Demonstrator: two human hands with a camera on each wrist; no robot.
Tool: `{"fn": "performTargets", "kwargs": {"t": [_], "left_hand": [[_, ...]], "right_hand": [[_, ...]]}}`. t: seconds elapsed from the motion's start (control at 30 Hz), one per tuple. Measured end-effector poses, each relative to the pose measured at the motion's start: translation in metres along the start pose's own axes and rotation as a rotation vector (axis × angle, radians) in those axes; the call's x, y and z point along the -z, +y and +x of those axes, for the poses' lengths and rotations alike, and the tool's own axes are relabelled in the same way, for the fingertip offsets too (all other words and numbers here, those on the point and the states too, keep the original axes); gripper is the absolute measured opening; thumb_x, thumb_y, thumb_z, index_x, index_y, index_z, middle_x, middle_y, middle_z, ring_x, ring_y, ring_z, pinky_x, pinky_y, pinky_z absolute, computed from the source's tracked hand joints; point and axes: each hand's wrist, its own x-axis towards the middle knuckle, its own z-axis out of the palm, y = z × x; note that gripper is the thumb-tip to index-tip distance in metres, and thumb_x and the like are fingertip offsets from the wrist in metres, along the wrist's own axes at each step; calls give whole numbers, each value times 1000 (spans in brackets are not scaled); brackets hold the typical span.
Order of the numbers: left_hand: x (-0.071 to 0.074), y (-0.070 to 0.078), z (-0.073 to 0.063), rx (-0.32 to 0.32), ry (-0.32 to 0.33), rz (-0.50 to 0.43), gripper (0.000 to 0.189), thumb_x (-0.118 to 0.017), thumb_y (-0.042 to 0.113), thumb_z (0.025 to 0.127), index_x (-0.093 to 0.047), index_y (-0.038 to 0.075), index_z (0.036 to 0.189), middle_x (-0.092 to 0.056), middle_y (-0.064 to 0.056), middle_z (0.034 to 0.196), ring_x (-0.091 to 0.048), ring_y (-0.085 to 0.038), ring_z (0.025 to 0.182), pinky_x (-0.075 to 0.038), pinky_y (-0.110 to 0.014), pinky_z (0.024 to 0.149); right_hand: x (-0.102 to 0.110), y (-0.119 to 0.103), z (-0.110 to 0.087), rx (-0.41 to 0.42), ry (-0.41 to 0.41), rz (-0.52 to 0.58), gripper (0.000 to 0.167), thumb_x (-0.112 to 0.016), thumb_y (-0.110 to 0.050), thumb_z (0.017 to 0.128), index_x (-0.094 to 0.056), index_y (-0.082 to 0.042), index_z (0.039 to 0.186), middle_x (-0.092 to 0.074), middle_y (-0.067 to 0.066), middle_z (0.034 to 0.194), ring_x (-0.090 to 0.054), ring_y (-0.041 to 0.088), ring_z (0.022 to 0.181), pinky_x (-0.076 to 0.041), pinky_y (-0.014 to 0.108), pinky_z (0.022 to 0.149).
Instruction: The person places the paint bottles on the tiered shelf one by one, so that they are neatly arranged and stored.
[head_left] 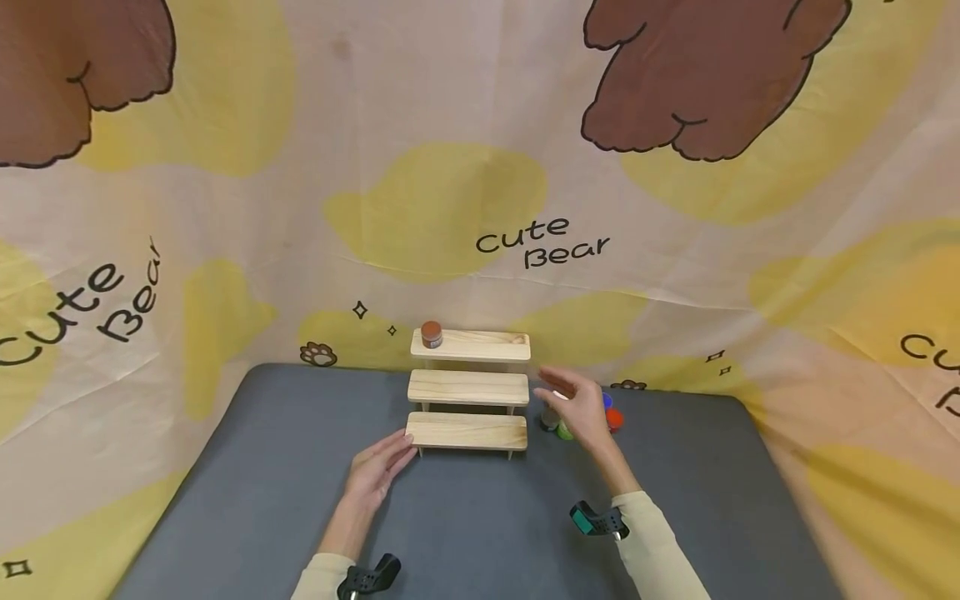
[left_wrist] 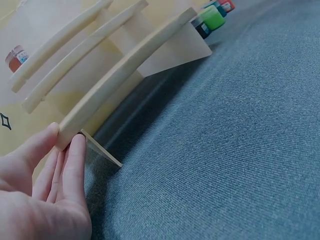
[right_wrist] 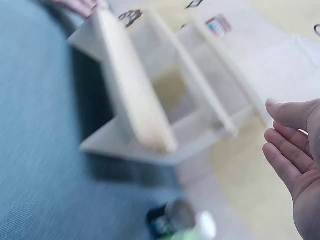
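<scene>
Head view. A three-step wooden rack (head_left: pixel 468 392) stands at the far middle of the grey surface (head_left: pixel 262 483), against a printed backdrop (head_left: pixel 225 208) that reads "Cute Bear" in three places, beside brown bear shapes and yellow patches. A small brown jar (head_left: pixel 431 334) with a pale label, too small to read, sits at the left end of the top step. My left hand (head_left: pixel 378 471) lies with straight fingers touching the left end of the lowest step. My right hand (head_left: pixel 573 408) hovers open, fingers spread, just right of the rack and holding nothing. Behind it stands a cluster of small pots (head_left: pixel 611 417) in blue, red, green and a dark colour, partly hidden by the hand.

Left wrist view. My left hand (left_wrist: pixel 45 195) rests with relaxed, straight fingers; the fingertips (left_wrist: pixel 77 142) touch the near corner of the rack (left_wrist: pixel 125 65) at its lowest step. The brown jar (left_wrist: pixel 15 57) shows at the far left on the top step; its label is unreadable. The pots (left_wrist: pixel 212 17) stand beyond the rack's other end on the grey surface (left_wrist: pixel 225 150).

Right wrist view (blurred). My right hand (right_wrist: pixel 297 160) is open and empty, fingers loosely extended, apart from the rack (right_wrist: pixel 150 95). The jar (right_wrist: pixel 218 25) appears on the top step, its label blurred. A dark pot and a green one (right_wrist: pixel 177 222) stand below on the surface (right_wrist: pixel 35 165).
</scene>
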Motion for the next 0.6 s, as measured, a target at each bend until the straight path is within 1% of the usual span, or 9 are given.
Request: {"fn": "performTargets", "kwargs": {"t": [0.13,0.23,0.33,0.4,0.6], "left_hand": [[0,2,0,6,7,-4,49,-67,-6,88,-49,-16,132,-55,-28,132,-69,-17,95,-58,-33,95],[-1,2,0,5,3,5,50,-68,-5,88,-49,-16,132,-53,-28,133,-69,-17,96,-58,-33,95],[-1,2,0,0,-3,13,49,-68,-4,89,-48,-16,133,-49,-31,137,-69,-17,97,-58,-32,95],[-1,2,-1,-3,-8,22,49,-67,-4,90,-48,-15,133,-47,-31,139,-68,-16,98,-58,-32,95],[-2,3,-2,-4,-9,32,49,-67,-3,90,-48,-15,134,-46,-32,139,-68,-16,99,-58,-32,95]], "right_hand": [[9,16,-10,-59,12,-17,44,-76,-8,86,-63,4,126,-64,21,124,-61,35,116,-57,36,98],[15,27,-18,-80,42,-49,42,-76,-8,85,-65,2,124,-66,20,121,-63,34,112,-59,31,93],[19,35,-23,-84,71,-70,39,-77,-7,84,-67,2,121,-68,18,118,-66,34,108,-60,27,89],[22,40,-26,-79,80,-75,39,-77,-6,83,-67,2,120,-68,19,117,-66,35,106,-60,26,88],[27,56,-34,-56,103,-50,39,-77,3,81,-66,7,118,-68,23,115,-64,40,106,-60,30,89]]}}
